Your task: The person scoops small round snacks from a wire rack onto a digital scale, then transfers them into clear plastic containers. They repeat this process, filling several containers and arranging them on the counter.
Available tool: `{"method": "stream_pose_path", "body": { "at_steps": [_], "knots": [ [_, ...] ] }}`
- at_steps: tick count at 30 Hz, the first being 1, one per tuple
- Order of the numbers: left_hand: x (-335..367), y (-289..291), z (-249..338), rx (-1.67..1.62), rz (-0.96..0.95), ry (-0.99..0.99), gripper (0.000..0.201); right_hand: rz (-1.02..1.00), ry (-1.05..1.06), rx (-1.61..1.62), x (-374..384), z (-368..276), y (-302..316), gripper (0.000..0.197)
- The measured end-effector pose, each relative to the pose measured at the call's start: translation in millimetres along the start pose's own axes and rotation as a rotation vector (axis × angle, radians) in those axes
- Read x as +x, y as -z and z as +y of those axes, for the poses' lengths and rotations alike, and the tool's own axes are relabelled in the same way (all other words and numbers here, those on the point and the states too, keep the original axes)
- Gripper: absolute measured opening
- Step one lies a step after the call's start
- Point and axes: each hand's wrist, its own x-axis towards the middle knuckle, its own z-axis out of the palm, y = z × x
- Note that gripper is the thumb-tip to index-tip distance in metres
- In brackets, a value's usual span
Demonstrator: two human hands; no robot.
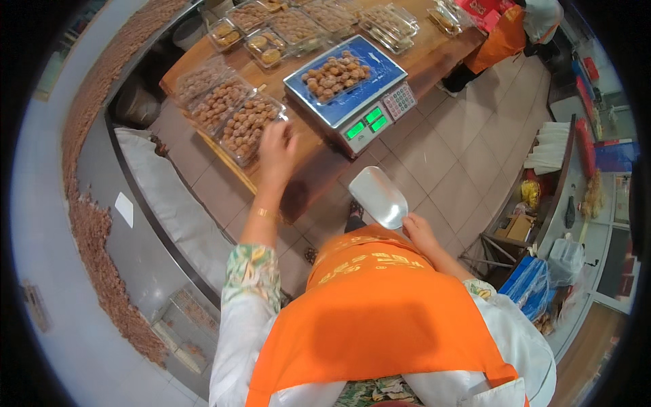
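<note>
My right hand [419, 232] grips the handle of a shiny metal scoop [377, 195], whose pan looks bare, in front of my apron. Fingers curled, my left hand [277, 150] is over the table's near edge by the corner of a clear plastic tray of round brown sugar-dusted balls [245, 129]. Whatever those fingers may hold is too small or hidden to make out. On the blue plate of a weighing scale [352, 81] lies another clear tray of such balls [335, 76]. The scale's green displays are lit.
More filled trays [215, 97] stand on the wooden table [302, 183], with several clear boxes of sweets [291, 26] behind. Another person in an orange apron [500, 42] stands at the far right. A shelf with blue bags [527, 285] lines the right; a steel counter [146, 203] runs along the left.
</note>
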Motion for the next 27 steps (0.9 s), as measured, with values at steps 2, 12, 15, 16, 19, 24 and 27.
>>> {"method": "stream_pose_path", "body": {
  "at_steps": [2, 12, 15, 16, 19, 24, 27],
  "knots": [
    [40.4, -46.5, 7.8, 0.033, -0.103, -0.077, 0.024, 0.043, -0.062, 0.046, -4.0, -4.1, 21.3, 0.023],
    [123.2, -148.5, 5.0, 0.405, -0.417, -0.214, 0.017, 0.167, -0.254, 0.225, 19.7, 11.1, 96.2, 0.023],
    [126.6, -150.9, 7.1, 0.438, -0.484, -0.21, 0.022, 0.145, -0.278, 0.262, 33.7, 4.3, 104.2, 0.023],
    [127.8, -148.7, 10.7, 0.433, -0.501, -0.213, 0.024, 0.15, -0.272, 0.271, 38.0, 4.9, 106.0, 0.023],
    [130.8, -128.8, 13.9, 0.347, -0.376, -0.157, 0.031, 0.142, -0.265, 0.292, 49.2, 3.0, 110.1, 0.022],
    [150.5, -109.0, -27.4, 0.18, -0.208, 0.161, 0.021, 0.113, -0.276, 0.301, 56.4, -4.8, 118.7, 0.022],
    [159.6, -114.2, -38.5, 0.208, -0.179, 0.15, 0.017, 0.11, -0.273, 0.299, 60.2, -3.0, 122.9, 0.023]
  ]
}}
